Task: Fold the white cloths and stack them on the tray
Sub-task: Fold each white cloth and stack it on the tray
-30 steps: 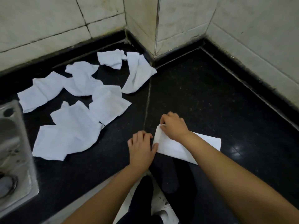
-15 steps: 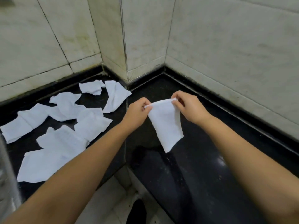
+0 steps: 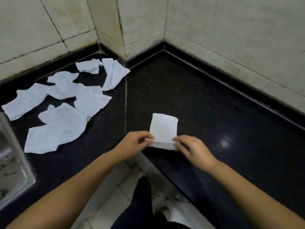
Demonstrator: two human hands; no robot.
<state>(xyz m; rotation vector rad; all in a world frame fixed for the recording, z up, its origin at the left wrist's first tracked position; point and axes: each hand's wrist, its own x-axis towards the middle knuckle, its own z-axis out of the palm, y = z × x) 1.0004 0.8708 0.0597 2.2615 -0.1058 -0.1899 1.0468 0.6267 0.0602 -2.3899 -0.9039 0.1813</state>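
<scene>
Hands, left (image 3: 132,145) and right (image 3: 193,148), pinch one folded cloth (image 3: 163,128).

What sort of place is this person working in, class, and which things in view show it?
Probably a kitchen: a black stone countertop set in a corner, pale tiled walls behind it, and a steel sink at the left edge.

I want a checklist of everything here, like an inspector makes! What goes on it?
Surface: black stone counter, glossy, bare on the right.
Job's things: one folded white cloth near the front edge; loose white cloths crumpled on the left. No tray seen.
Clutter: nothing seen.
Hands: left hand and right hand pinch the folded cloth's near edge.
Cables: nothing seen.
Surroundings: tiled walls; metal sink at left.
</scene>
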